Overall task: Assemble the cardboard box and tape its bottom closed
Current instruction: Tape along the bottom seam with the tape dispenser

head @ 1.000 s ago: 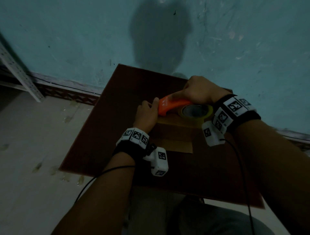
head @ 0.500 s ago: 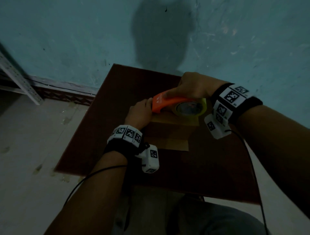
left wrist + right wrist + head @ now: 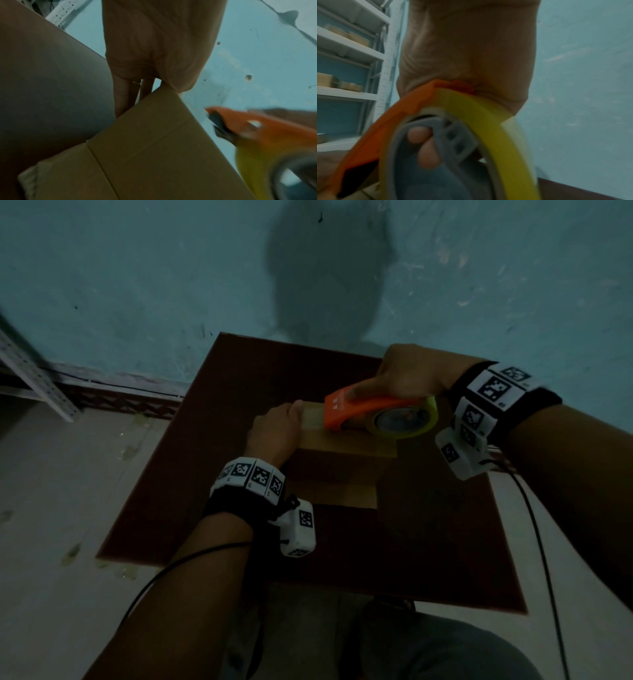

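Near the far edge of the brown tabletop [image 3: 219,446], the cardboard box [image 3: 337,470] is already folded up. Left hand [image 3: 274,429] pins the tape end, right hand [image 3: 407,371] grips the orange tape dispenser [image 3: 363,410]. Bottom seam looks only half taped.

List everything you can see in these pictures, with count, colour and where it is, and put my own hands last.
cardboard box: one, brown, on the table under both hands
tape dispenser: one, orange, over the box's top
tape roll: one, yellowish, in the dispenser
tape strip: one, clear, stretched from the dispenser to the left hand
table: one, dark reddish-brown, against the wall
wall: teal, behind the table
shelving: one, white, holding boxes, left of the table
left hand: holds the tape's end at the box's left edge
right hand: grips the dispenser
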Demonstrator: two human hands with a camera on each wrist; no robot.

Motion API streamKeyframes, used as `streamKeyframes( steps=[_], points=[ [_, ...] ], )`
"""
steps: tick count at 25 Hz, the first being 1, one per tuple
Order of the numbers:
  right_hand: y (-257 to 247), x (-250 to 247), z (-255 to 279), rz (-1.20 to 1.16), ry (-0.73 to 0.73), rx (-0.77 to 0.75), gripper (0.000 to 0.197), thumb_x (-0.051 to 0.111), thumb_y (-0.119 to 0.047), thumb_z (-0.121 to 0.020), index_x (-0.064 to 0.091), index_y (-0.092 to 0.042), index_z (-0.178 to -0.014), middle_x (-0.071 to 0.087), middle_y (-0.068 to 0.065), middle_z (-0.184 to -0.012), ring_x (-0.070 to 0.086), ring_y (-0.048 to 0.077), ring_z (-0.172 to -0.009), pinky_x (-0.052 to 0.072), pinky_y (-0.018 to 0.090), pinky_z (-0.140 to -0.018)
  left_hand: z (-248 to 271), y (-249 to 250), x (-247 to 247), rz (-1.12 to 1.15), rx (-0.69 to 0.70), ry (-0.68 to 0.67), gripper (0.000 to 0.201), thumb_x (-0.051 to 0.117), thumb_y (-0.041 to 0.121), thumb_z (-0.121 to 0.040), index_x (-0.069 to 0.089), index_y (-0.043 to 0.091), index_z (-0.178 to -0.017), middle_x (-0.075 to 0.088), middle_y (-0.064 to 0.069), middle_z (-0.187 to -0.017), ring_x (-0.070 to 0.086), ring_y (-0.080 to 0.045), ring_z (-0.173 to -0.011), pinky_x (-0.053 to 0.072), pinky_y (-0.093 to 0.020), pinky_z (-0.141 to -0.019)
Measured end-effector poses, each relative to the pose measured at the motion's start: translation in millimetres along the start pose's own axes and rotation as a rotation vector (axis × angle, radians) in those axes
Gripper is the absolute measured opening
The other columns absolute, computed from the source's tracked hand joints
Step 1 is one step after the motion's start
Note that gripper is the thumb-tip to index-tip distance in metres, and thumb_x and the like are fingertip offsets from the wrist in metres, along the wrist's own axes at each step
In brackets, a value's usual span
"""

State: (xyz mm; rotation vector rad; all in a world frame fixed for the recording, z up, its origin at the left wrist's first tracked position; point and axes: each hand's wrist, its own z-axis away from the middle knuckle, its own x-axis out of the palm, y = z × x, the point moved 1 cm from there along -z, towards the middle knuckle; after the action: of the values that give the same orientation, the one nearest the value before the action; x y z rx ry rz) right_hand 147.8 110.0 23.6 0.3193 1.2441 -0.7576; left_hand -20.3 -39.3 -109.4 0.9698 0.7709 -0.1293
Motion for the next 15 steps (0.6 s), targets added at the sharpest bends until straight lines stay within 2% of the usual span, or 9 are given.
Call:
streamKeyframes(
  steps=[2,4,6,8,10,12,15],
  points=[
    [19,1,5,0.041,-0.017,0.036,0.075,0.059,-0.081,-0.087,0.074,-0.008,-0.073,0.07,0.01,-0.071,0.061,0.022,-0.061,0.046,0.034,-0.063,3,1,1,-0.019,0.01,0.027,0.051,0.021,0.052,-0.113,0.06,0.023,-0.129,0.061,-0.007,-0.119,0.057,-0.026,-0.112,0.039,-0.042,-0.092],
    [43,3,13,0.041,-0.026,0.075,0.075,0.059,-0.078,-0.089,0.079,-0.006,-0.08,0.075,0.015,-0.081,0.067,0.024,-0.069,0.048,0.034,-0.064,5,1,3,-0.04,0.022,0.063,0.057,0.019,0.053,-0.113,0.061,0.02,-0.135,0.063,-0.012,-0.129,0.057,-0.033,-0.121,0.038,-0.043,-0.095],
    [63,4,24,0.011,-0.017,0.116,0.071,0.061,-0.076,-0.089,0.081,-0.008,-0.083,0.076,0.015,-0.084,0.069,0.025,-0.072,0.049,0.032,-0.062,2,0,4,-0.07,0.02,0.081,0.059,0.019,0.052,-0.112,0.059,0.02,-0.141,0.062,-0.012,-0.136,0.055,-0.036,-0.128,0.039,-0.044,-0.099],
    [79,5,33,-0.025,-0.001,0.143,0.067,0.064,-0.074,-0.089,0.081,-0.009,-0.085,0.075,0.013,-0.082,0.069,0.023,-0.072,0.048,0.031,-0.061,1,0,3,-0.106,0.034,0.075,0.057,0.019,0.049,-0.113,0.055,0.02,-0.145,0.062,-0.012,-0.14,0.056,-0.036,-0.129,0.042,-0.046,-0.101],
    [87,8,37,-0.021,0.003,0.158,0.065,0.064,-0.074,-0.087,0.078,-0.011,-0.079,0.072,0.012,-0.077,0.066,0.021,-0.067,0.046,0.031,-0.059,3,3,3,-0.107,0.033,0.096,0.056,0.021,0.048,-0.113,0.057,0.017,-0.143,0.063,-0.013,-0.138,0.057,-0.037,-0.128,0.044,-0.046,-0.103],
    [88,13,33,0.014,-0.012,0.163,0.068,0.063,-0.076,-0.086,0.076,-0.011,-0.073,0.07,0.011,-0.073,0.063,0.021,-0.064,0.045,0.031,-0.059,4,4,3,-0.101,0.021,0.07,0.056,0.02,0.05,-0.113,0.056,0.019,-0.143,0.062,-0.011,-0.134,0.056,-0.034,-0.128,0.042,-0.044,-0.099],
    [86,13,28,0.031,-0.019,0.18,0.072,0.062,-0.077,-0.088,0.077,-0.007,-0.075,0.07,0.014,-0.074,0.062,0.022,-0.063,0.045,0.032,-0.059,4,2,1,-0.08,0.058,0.095,0.056,0.024,0.051,-0.113,0.062,0.018,-0.136,0.061,-0.005,-0.117,0.058,-0.03,-0.12,0.04,-0.04,-0.092]
  ],
)
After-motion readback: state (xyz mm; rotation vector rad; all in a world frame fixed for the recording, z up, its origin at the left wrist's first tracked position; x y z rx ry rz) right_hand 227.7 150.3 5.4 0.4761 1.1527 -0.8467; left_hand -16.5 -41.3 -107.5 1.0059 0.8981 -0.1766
